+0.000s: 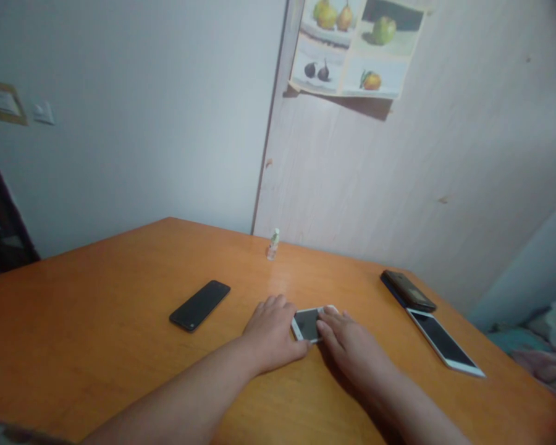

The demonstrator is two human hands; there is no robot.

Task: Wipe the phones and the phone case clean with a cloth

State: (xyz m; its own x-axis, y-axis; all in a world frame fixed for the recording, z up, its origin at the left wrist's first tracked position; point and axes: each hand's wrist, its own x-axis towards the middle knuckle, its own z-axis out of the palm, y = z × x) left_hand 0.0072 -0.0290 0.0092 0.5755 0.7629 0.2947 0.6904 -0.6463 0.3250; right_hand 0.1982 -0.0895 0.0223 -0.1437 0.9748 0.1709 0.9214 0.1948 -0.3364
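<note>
A white smartphone (pixel 308 325) with a dark screen lies crosswise on the wooden table, between my two hands. My left hand (pixel 271 334) is at its left end, thumb along the near edge and fingers towards the far edge. Over the right end rests my right hand (pixel 347 343), its fingers covering that part of the phone. Both hands grip the phone, though the undersides of the fingers are hidden. Left of my left hand a black smartphone (pixel 200 305) lies flat.
A small clear bottle (pixel 273 245) stands near the table's back edge. At the right lie a dark brown wallet-like case (pixel 408 290) and a white tablet-like device (pixel 445 343) with a dark screen. The orange-brown table (pixel 120 290) meets the wall, where a fruit poster (pixel 356 52) hangs.
</note>
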